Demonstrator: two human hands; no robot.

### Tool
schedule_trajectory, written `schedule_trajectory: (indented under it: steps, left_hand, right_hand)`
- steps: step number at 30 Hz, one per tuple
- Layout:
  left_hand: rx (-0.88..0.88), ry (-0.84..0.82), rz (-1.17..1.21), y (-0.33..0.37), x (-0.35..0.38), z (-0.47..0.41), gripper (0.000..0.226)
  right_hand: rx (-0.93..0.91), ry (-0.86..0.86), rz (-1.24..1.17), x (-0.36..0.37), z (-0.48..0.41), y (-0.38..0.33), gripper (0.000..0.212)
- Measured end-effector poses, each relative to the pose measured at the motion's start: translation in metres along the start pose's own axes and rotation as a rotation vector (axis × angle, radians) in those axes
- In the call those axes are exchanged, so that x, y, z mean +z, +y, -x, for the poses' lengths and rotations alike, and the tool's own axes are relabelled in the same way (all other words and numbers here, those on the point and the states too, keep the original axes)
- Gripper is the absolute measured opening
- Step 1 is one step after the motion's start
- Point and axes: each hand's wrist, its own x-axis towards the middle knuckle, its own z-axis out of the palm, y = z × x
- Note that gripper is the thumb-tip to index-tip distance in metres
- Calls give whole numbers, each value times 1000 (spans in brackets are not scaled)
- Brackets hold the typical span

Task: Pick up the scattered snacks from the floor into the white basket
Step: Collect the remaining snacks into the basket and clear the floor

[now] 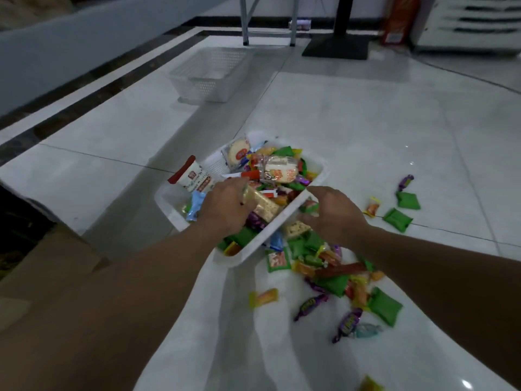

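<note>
On the white tiled floor [366, 122], centre of view, sits the white basket [324, 168] — turned cornerwise and heaped w/ wrapped snacks. Clock dirs are from the basket, 12 = away from the person.

Inside: round rice crackers [239, 150] in clear wrap toward 12, mixed green, orange & purple sweets under them, and a blue packet [194, 206] by the 8 o'clock wall. A red-and-white pouch [191, 176] leans over the rim at 10.

The left hand [225, 207] is over the basket's near half, fingers curled round a pale cereal bar [265, 206] in clear wrap. The bar's free end points to 4, above the other snacks. The right hand [335, 215] is at the 4 o'clock wall, just outside it, thumb reaching over the rim. A small green-red packet [310, 206] sits pinched btwn thumb & curled fingers.

Snacks on the floor:
- At 5, a dense pile touches the basket's near wall — green packs, orange sweets, a long red stick [338, 270].
- Further out at 5–6 lie a yellow-orange sweet [263, 298], a dark purple sweet [310, 303], a big green pouch [384, 306] and a pale blue sweet [366, 331].
- At 3, well apart from the rim, lie two green pouches [397, 220], a small orange sweet [372, 208] and a purple twist [405, 182].

At 11, far off, stands a see-through perforated basket [211, 74]. At 12–1 there is a black stand base [335, 48].
</note>
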Motion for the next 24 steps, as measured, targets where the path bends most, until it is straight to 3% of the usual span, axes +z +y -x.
schedule_trajectory:
  steps: [14, 24]
  left_hand:
    - [245, -270, 125, 144, 124, -43, 62]
    - [277, -410, 27, 184, 229, -116, 62]
  right_hand:
    - [387, 91, -66, -32, 32, 175, 78]
    - [407, -49, -113, -3, -38, 262, 90]
